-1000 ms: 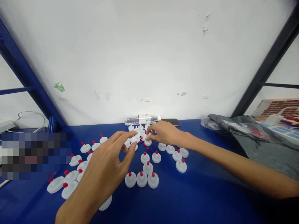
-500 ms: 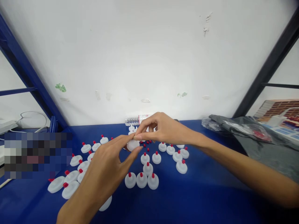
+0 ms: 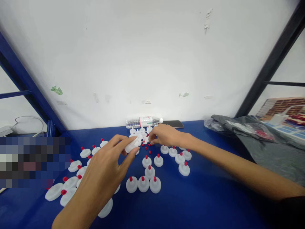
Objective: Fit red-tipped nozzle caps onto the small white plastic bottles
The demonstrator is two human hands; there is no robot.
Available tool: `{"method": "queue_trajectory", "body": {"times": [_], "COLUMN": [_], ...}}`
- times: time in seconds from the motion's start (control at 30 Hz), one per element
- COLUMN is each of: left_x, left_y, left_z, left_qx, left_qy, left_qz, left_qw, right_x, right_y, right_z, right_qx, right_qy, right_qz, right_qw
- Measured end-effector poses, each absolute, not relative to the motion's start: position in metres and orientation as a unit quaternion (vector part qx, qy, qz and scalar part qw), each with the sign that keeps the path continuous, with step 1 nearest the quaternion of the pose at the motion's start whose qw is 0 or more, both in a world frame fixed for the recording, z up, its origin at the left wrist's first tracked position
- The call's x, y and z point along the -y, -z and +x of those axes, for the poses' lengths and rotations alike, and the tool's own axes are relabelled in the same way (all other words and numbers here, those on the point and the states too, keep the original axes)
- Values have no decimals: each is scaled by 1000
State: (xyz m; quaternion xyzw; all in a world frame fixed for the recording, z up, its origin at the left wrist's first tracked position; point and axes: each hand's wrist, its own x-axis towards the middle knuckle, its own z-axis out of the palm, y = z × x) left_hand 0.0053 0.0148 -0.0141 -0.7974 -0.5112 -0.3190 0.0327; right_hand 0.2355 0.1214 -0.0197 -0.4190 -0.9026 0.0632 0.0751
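Note:
In my left hand (image 3: 114,162) a translucent white plastic nozzle lid (image 3: 131,145) is pinched between thumb and fingers, tilted, its spout pointing right. My right hand (image 3: 164,135) is lowered by the pile, fingers bent down and close together; whatever is between the fingertips is hidden. Beside those fingertips lie several small red caps (image 3: 149,152). Uncapped white nozzle lids (image 3: 142,130) are heaped just behind. Nearer to me, several lids with red tips (image 3: 143,183) stand upright in groups, and more red-tipped lids (image 3: 69,195) spread out on the left, partly behind my left forearm.
A clear water bottle (image 3: 145,121) lies against the wall, with a dark phone (image 3: 175,124) beside it. Grey plastic bags (image 3: 238,130) cover the right side of the blue table (image 3: 202,203). Blue frame posts (image 3: 30,79) rise at both sides.
My right hand has left the lid in my left hand and moved down and right to the pile by the loose red caps. The held lid is tilted more, its spout now showing.

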Motion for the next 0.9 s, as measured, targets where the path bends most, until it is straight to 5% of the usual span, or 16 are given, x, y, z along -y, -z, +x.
{"method": "queue_trajectory", "body": {"times": [0.47, 0.67, 0.9], "left_x": [-16, -15, -16], "left_y": [17, 16, 14], "left_z": [3, 3, 4], "left_qx": [523, 565, 559], "left_qy": [303, 279, 299], "left_qz": [-796, -777, -773], "left_qw": [28, 16, 24], "right_x": [-118, -106, -83], "right_y": [10, -21, -27], "right_z": [239, 242, 223], "right_qx": [892, 831, 801], "right_qy": [-120, -349, -432], "right_qz": [-424, -358, -223], "right_qw": [101, 245, 350]}}
